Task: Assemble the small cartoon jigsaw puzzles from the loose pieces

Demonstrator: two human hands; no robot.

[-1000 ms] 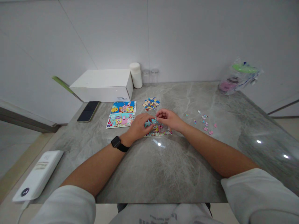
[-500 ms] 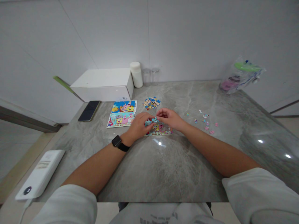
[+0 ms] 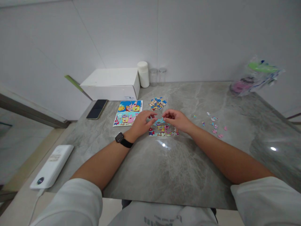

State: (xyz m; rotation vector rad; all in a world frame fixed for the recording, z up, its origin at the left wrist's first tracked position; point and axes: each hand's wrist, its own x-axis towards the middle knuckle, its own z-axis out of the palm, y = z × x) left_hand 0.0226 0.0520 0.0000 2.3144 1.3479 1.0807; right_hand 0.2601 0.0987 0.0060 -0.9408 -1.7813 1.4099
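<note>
White power bank (image 3: 52, 168) at table's left edge; phone (image 3: 97, 109) and two picture cards (image 3: 128, 113) beyond. Left hand (image 3: 141, 123), fingers loosely curled, tips at the upper left edge of the part-built puzzle (image 3: 163, 129); whether it pinches a piece, cannot tell. Right hand (image 3: 176, 120) likewise at the upper right. Hands now slightly apart; earlier they met over a blue piece. Loose pieces (image 3: 213, 125) lie right.
</note>
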